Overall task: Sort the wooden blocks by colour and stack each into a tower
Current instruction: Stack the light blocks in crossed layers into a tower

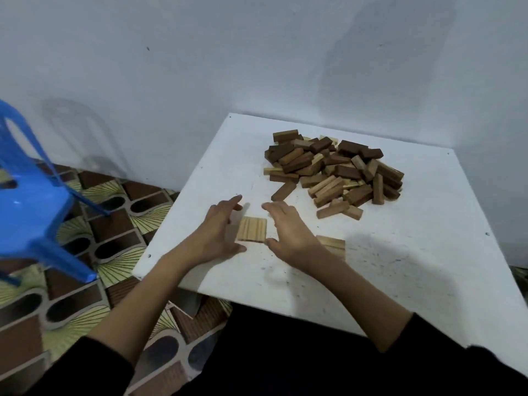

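A: Where are the blocks on the white table [400, 267]?

B: Most lie in one mixed pile of blocks [334, 172], dark brown and light ones together, at about 1 o'clock from the middle of the table, near the wall side. One dark block [283, 191] lies a little apart from the pile, at its 7 o'clock edge.

A: And the sorted ones?

B: A flat row of light blocks [252, 229] lies side by side near the left part of the table, at about 9 o'clock from the middle. A second group of light blocks [333, 244] lies at 3 o'clock from this row, partly hidden behind the right wrist.

A: What do the hands do?

B: The left hand [220, 230] stands at the left side of the row and the right hand [288, 230] at the right side, so the row is between them. The fingers of both are straight and loose, with thumbs low near the close edge of the row. Both hands are released, they grasp nothing. If the palms touch the wood, I cannot tell.

A: Anything beside the table?

B: A blue plastic chair [31, 201] at 9 o'clock, on a patterned floor [114, 252].
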`<act>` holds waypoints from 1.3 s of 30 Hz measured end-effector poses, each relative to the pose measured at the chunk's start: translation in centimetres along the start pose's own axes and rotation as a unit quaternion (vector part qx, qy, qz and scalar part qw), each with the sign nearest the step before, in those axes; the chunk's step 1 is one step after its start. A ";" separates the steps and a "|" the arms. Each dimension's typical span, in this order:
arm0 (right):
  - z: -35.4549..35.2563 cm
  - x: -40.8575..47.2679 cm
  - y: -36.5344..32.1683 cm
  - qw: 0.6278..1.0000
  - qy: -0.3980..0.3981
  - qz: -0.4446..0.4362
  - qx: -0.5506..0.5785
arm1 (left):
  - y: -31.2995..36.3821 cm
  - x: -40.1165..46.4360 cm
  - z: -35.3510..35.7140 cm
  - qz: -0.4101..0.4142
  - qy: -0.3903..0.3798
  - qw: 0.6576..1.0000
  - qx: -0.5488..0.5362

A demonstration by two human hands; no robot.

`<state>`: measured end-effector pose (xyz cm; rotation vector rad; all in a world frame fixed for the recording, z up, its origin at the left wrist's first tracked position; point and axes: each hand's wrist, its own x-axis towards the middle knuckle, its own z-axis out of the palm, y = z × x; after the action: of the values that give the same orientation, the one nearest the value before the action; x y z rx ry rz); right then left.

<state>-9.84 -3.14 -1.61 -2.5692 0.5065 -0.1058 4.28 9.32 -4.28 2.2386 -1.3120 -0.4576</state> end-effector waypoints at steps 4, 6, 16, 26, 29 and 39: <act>1.5 1.5 -0.2 0.997 -0.053 0.041 -0.024 | 0.0 0.7 -0.2 -0.014 -0.031 0.999 -0.001; 1.8 1.9 -0.1 0.997 -0.051 0.051 -0.029 | -0.2 1.1 -0.1 -0.005 -0.033 0.999 -0.008; 2.8 2.8 0.0 0.998 -0.028 0.051 0.027 | -0.5 2.1 0.5 0.026 -0.041 0.997 -0.064; 2.6 2.8 -0.7 0.997 -0.014 0.063 0.042 | 0.0 2.0 0.2 0.034 -0.037 0.995 -0.086; 1.1 2.0 -0.9 0.998 -0.008 0.053 0.040 | 1.0 2.0 -0.4 0.060 -0.021 0.994 -0.092; -4.8 -4.9 3.3 0.987 0.124 0.056 0.084 | 9.8 3.1 1.2 0.179 -0.009 0.983 -0.040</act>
<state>-16.34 -6.21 0.96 -2.3688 0.7016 -0.4145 -1.77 2.29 0.22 1.8824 -1.6312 -0.3893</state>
